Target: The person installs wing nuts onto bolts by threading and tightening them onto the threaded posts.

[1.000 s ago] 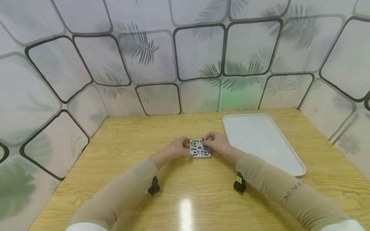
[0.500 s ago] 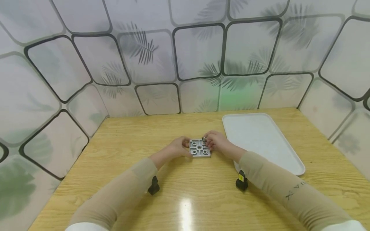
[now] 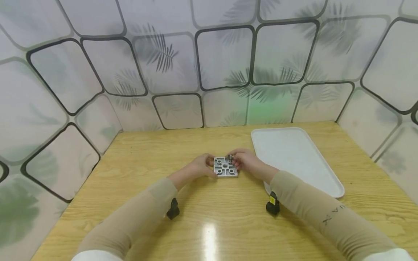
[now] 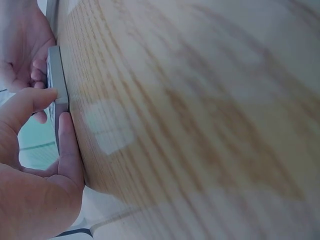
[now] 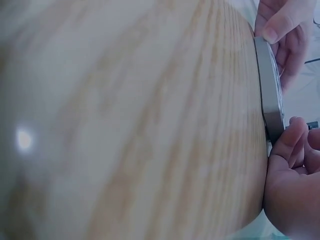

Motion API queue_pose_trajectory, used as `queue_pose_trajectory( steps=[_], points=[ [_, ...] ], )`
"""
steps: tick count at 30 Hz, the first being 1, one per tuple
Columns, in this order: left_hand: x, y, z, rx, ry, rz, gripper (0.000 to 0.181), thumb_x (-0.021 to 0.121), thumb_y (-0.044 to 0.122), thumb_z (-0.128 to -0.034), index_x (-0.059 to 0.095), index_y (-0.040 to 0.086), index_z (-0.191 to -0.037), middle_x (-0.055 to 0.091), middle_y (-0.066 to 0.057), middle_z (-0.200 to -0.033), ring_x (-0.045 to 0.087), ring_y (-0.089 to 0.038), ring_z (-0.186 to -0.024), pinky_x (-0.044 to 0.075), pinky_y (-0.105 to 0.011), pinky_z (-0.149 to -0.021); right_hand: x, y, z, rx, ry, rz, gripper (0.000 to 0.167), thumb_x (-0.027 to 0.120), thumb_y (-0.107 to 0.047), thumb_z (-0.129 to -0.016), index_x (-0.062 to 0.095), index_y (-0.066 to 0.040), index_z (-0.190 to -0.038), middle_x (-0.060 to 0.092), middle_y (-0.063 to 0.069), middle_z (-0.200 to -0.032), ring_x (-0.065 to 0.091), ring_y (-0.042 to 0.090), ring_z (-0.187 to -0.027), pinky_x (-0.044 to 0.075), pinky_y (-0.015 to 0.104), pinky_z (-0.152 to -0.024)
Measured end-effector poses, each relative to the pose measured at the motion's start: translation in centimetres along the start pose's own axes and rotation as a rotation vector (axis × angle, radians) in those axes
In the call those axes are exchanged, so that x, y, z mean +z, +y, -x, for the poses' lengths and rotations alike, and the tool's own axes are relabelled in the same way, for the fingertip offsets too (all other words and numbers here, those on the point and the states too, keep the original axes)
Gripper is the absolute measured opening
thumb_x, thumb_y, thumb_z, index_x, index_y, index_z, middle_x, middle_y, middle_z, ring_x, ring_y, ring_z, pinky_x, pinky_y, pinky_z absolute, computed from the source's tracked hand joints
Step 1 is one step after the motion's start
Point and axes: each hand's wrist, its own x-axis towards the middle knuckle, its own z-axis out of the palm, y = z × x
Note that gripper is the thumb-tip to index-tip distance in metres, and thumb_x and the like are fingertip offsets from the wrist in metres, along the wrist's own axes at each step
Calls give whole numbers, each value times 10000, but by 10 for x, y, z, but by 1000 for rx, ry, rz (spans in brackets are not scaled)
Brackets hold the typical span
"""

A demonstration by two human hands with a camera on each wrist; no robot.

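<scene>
A square silver metal plate [image 3: 225, 171] with ribs, a centre hole and round holes at its corners lies flat on the table. My left hand [image 3: 201, 166] grips its left side, and the left wrist view shows the thumb [image 4: 41, 98] on the near corner with a finger along the side. At the far right corner, my right hand [image 3: 245, 160] pinches a small bolt-like metal piece [image 3: 230, 157]. In the right wrist view a dark end of that piece [image 5: 312, 125] sticks out by the fingers; its lower end is hidden.
A white rectangular tray [image 3: 294, 156] lies on the wooden table [image 3: 209, 210], right of the plate and partly under the right forearm. Patterned panels [image 3: 225, 58] stand behind the table and at both sides. Each forearm carries a black wrist camera [image 3: 272, 204].
My right hand has shifted slightly right, and its fingers have drawn back from over the plate's corner. The small piece there now shows more fully. The left hand and plate stay in place.
</scene>
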Motion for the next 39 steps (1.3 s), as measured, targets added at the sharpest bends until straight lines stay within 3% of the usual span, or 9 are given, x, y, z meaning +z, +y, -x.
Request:
queue_pose_trajectory(
  steps=[9,20,39],
  points=[
    [-1,2,1,-2,-7,16,804,876,13,-783,514,8,-1501,622,-124,-1243,568,-219,-1088,490,-327,-1004,1,1,0,-2,28,70,405,525,-10,-956,634,121,-1323,597,-24,-865,541,64,-756,506,172,-648],
    [-1,1,2,6,-9,36,799,863,-7,-785,508,3,-1501,608,-118,-1224,558,-212,-1062,494,-295,-953,3,3,0,-35,61,173,364,563,-24,-945,634,106,-1277,655,103,-1076,551,102,-805,523,187,-683],
    [-1,0,1,-1,-1,13,808,874,19,-787,507,14,-1507,613,-110,-1221,557,-212,-1062,485,-297,-949,11,3,-3,12,198,227,199,726,-86,-973,668,42,-1113,635,-10,-830,552,78,-710,514,173,-646]
  ],
)
